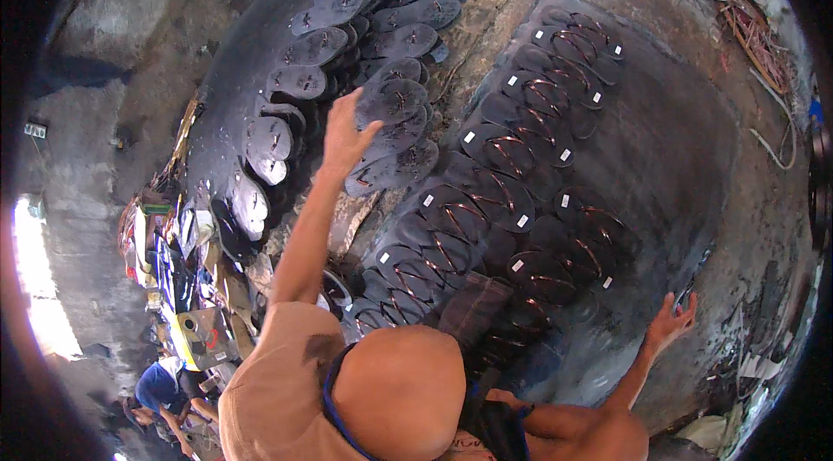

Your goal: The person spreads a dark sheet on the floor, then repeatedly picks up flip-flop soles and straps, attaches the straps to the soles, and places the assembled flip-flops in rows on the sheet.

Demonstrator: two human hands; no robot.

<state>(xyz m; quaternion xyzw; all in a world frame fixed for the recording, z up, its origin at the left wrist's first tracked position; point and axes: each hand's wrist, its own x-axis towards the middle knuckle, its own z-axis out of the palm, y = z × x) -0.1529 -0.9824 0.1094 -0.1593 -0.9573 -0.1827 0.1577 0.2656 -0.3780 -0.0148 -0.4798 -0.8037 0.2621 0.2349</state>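
Note:
My left hand (347, 135) reaches to a stack of dark footwear soles (393, 103) in the upper middle. Its thumb and forefinger are apart at the stack's near-left edge, with the thumb over the top sole; the other fingers are partly hidden. Far off to the right, my right hand (670, 324) is held out with its fingers spread, and I see nothing plainly held in it. Between the hands lie overlapping rows of dark sandals (512, 157) with glossy brown straps and small white labels.
More dark soles (317, 46) lie in overlapping piles on a dark sheet (234, 70) at upper left. A heap of scraps (186, 287) and a person in blue (158, 385) are at lower left. Reddish strips (753, 37) and a pale cord (772, 153) lie at far right.

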